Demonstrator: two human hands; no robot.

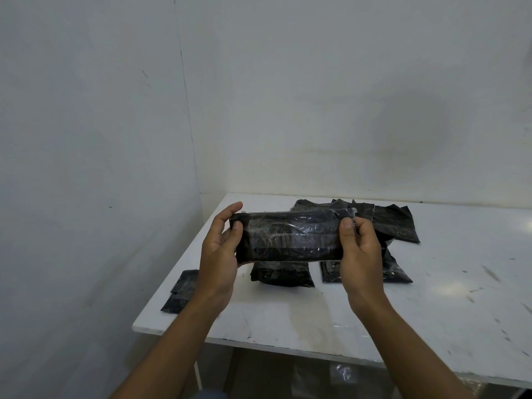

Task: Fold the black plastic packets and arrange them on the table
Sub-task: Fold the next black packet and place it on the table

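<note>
A long black plastic packet (290,236) is held level in the air above a white table (431,298). The left hand (220,254) grips its left end, the right hand (359,251) pinches its right end. More black packets lie beneath: a loose pile (388,223) behind, two (282,273) below, folded ones (181,292) at the left edge

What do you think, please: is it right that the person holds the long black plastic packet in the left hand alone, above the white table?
Not quite: both hands hold it. The head view shows the left hand gripping one end of the long black plastic packet and the right hand gripping the other, above the white table.
</note>
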